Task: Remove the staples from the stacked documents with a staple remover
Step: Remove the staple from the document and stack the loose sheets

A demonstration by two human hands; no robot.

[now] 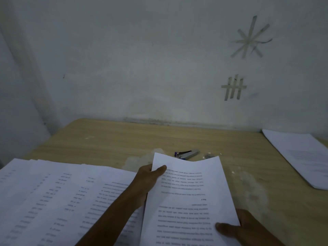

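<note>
Both hands are on one document (188, 201), held up over the near edge of the surface (106, 139). The left hand (149, 176) grips the far left edge, thumb lying across the top of the page and fingers tucked behind it. The right hand (248, 226) pinches the near right corner, thumb pressed flat on the print and the rest of the hand under the sheet. The page bows a little between the two grips, and its far edge curls up. The printed lines run upside down from this side. Whether a staple sits in it, the dim light does not let me tell.

Just beyond the far edge of the page lies the remover (187, 154), flat on the wood, metal body with a purple end, touched by neither hand. Just beside it, to the right, is a small grey bit (208, 155), too small to make out, and pale crumbs (233, 172) are scattered nearby.

To the left, a broad spread of papers (62, 192) fans across the near corner, with the left forearm crossing above it. Well apart on the right, a second stack (305, 157) lies at an angle by the wall (124, 59). Up on that wall are tape strips: a star (250, 38) and, below it, a tally-like grid (234, 87).
</note>
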